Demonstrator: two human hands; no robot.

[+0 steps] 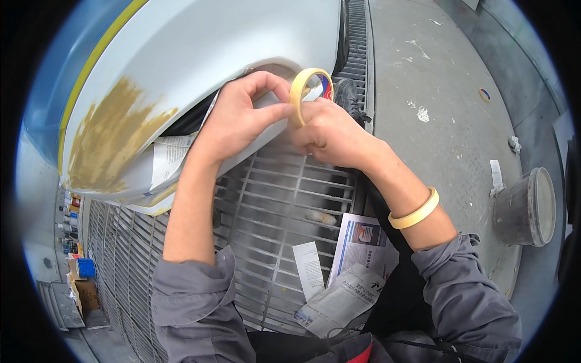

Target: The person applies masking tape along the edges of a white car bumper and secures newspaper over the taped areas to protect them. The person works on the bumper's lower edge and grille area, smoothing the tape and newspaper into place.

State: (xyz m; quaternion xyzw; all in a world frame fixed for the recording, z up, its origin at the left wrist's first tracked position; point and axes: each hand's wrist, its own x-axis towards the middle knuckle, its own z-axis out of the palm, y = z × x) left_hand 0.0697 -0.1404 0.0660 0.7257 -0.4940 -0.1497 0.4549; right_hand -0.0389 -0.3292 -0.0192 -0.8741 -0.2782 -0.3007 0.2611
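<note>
My right hand [336, 136] grips a roll of yellow masking tape [297, 91] with its fingers curled. The thumb and forefinger of my left hand [237, 115] close at the roll's left edge; whether a loose tape end is between them I cannot tell. A second masking tape roll [416, 212] rings my right forearm like a bracelet. Behind my hands is a white car body panel [236, 39] with a yellow-brown sanded patch [118, 133]. A piece of newspaper [169, 158] covers part of the dark opening beside my left wrist.
Newspaper sheets [357, 293] lie on the metal floor grating [260, 199] by my legs. A lidded grey bucket [525, 207] stands at the right on the grey floor [423, 151]. Blue sheeting [45, 109] edges the panel. Boxes and cans [82, 272] are at the far left.
</note>
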